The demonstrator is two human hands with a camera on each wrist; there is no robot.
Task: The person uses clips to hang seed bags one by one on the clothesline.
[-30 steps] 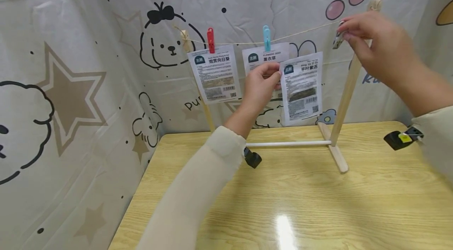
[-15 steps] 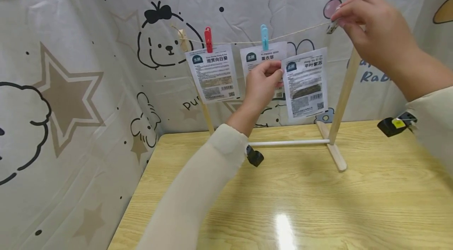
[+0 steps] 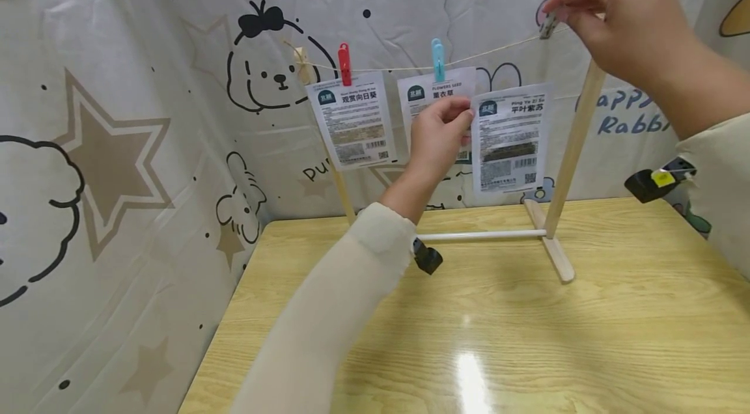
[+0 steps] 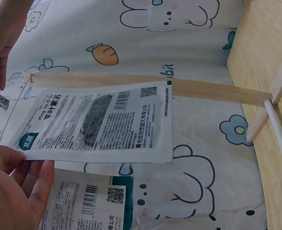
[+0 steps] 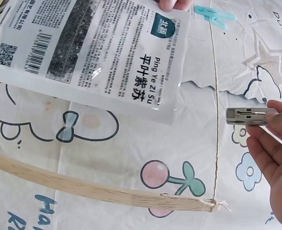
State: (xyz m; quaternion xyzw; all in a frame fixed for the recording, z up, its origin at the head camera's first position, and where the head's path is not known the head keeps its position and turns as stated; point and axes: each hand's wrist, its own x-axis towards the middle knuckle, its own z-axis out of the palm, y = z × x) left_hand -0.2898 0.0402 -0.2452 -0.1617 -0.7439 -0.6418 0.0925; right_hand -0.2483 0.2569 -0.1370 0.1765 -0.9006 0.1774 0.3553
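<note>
My left hand pinches the upper left edge of a white seed packet, held up just below the string. A grey clothespin is pinched by its handles in my right hand, close to the string near its right end. In the right wrist view a small gap shows between clothespin and string. Two other seed packets hang from the line: one under a red clothespin, the other under a light blue clothespin, partly hidden by my left hand.
The string runs between two wooden posts, the right one standing on a wooden foot. A white rod crosses low between them. Beneath is a wood-grain table; a printed curtain hangs behind.
My right hand has moved up and slightly left with the clothespin, toward the string. The packet in my left hand has shifted a little right.
</note>
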